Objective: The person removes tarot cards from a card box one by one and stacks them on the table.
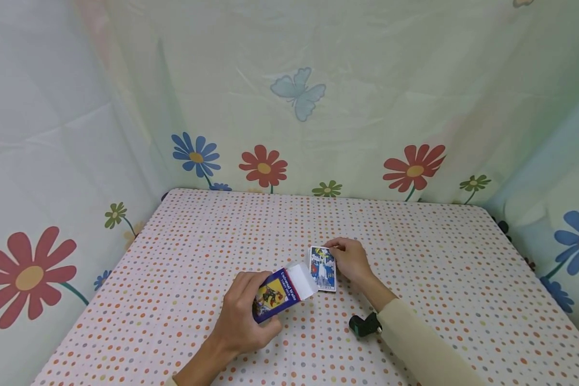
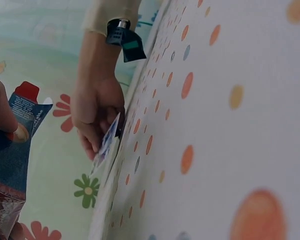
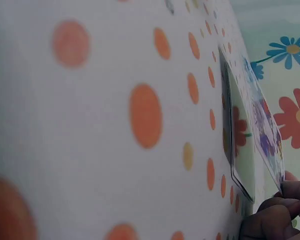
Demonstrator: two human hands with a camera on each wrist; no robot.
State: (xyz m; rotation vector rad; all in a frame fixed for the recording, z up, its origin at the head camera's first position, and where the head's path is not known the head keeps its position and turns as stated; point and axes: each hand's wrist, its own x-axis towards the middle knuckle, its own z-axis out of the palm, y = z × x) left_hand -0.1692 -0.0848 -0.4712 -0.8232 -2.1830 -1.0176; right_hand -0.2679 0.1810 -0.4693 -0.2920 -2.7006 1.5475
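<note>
My left hand [image 1: 243,319] grips a blue "Universal Waite" tarot box [image 1: 272,296], its white flap open and pointing right. Just right of the flap is a picture card [image 1: 323,269], face up. My right hand [image 1: 352,261] pinches that card at its far right corner. In the right wrist view the card [image 3: 264,122] is tilted up, above a thin glossy flat piece [image 3: 241,135] on the cloth, which reflects a red flower. The left wrist view shows the box [image 2: 12,150] at the left edge and my right hand [image 2: 97,102] holding the card [image 2: 107,142].
A white cloth with coloured dots [image 1: 198,241] covers the table. Behind it hangs a pale curtain [image 1: 366,107] printed with flowers and a butterfly. A black device [image 1: 365,325] is at my right wrist, by the sleeve cuff.
</note>
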